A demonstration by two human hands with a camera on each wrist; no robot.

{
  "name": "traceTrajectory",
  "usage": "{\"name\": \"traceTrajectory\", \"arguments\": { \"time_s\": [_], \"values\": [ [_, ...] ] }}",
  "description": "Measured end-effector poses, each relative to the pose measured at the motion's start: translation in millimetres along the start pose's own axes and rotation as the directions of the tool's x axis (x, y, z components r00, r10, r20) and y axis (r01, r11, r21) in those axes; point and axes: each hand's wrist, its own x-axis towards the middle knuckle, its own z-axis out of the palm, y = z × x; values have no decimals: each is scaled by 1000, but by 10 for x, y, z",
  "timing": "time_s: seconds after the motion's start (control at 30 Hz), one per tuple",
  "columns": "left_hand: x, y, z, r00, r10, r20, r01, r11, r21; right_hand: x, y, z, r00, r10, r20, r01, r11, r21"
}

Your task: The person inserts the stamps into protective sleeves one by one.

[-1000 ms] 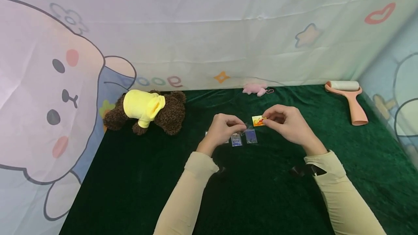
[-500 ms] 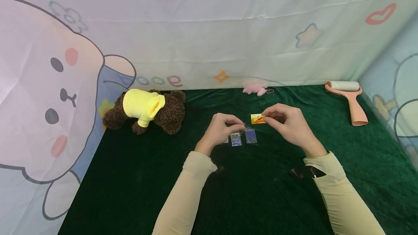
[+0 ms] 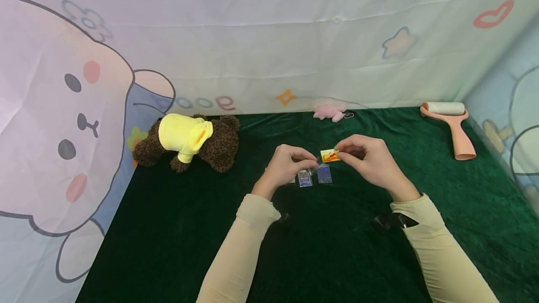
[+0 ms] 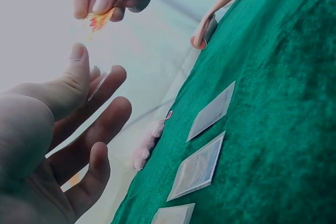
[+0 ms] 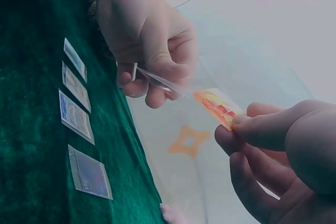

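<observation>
My left hand (image 3: 286,167) pinches a small clear plastic sleeve (image 5: 164,83) between thumb and fingers. Between thumb and forefinger, my right hand (image 3: 371,160) holds a small yellow and orange card (image 3: 329,155) by one end. The card's free end is close to the sleeve's edge in the right wrist view; whether they touch I cannot tell. Below the hands, several small cards in clear sleeves lie in a row on the green cloth, among them a blue one (image 3: 324,174) and a blue and white one (image 3: 305,178). My left hand partly hides this row in the head view.
A brown plush bear in a yellow top (image 3: 185,141) lies at the left. At the back edge lies a pink plush toy (image 3: 329,112) with a small loop. A peach-handled lint roller (image 3: 452,125) lies back right. A printed curtain (image 3: 252,50) hangs behind the green cloth (image 3: 337,247).
My right hand has shifted slightly to the left, bringing the yellow card closer to the sleeve. My left hand stays almost still, keeping its pinch.
</observation>
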Motion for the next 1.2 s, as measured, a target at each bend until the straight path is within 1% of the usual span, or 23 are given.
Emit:
{"name": "traceTrajectory", "arguments": {
  "time_s": [0.27,0.37,0.63,0.97,1.2],
  "values": [
    [3,5,-5,1000,-2,-1,2,1000,-13,-6,4,7,999,-22,26,22,1000,-11],
    [6,5,-12,1000,6,-4,-6,1000,-19,-9,4,3,999,-18,37,19,1000,-23],
    [3,-8,-32,1000,4,-8,-5,999,-46,-9,3,-4,998,-9,68,12,999,-35],
    [21,-9,-36,999,38,2,-38,998,-48,-5,4,-7,996,-32,88,35,999,-32],
    [8,27,-33,999,48,5,-48,998,-42,-14,9,5,995,-26,92,29,999,-28]
  ]
}}
